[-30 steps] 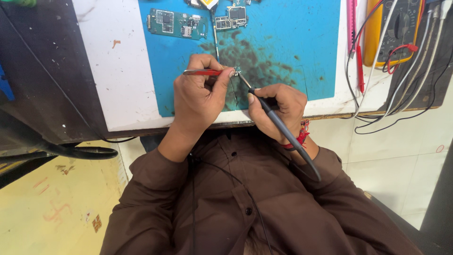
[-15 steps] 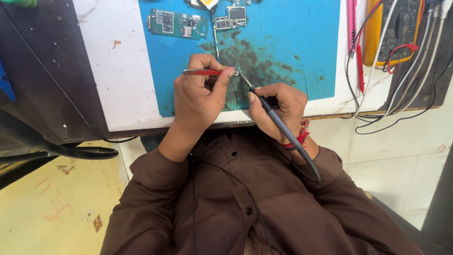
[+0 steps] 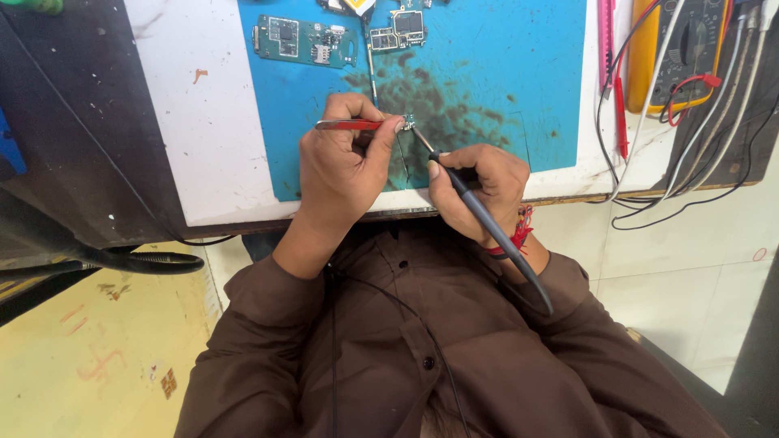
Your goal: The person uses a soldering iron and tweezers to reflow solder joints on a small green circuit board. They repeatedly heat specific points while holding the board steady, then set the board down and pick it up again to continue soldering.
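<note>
Brown long-sleeved buttoned shirt; red thread band point(image 3: 519, 231) around the right wrist

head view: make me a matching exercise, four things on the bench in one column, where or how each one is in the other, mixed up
Things:
1. red-handled tweezers
2. soldering iron
3. green circuit board
4. yellow multimeter

Places or states:
a. lying at the far left of the blue mat
b. held in the right hand
c. at the right, off the mat, among cables
d. held in the left hand

Pairs: 1-d, 2-b, 3-a, 4-c
</note>
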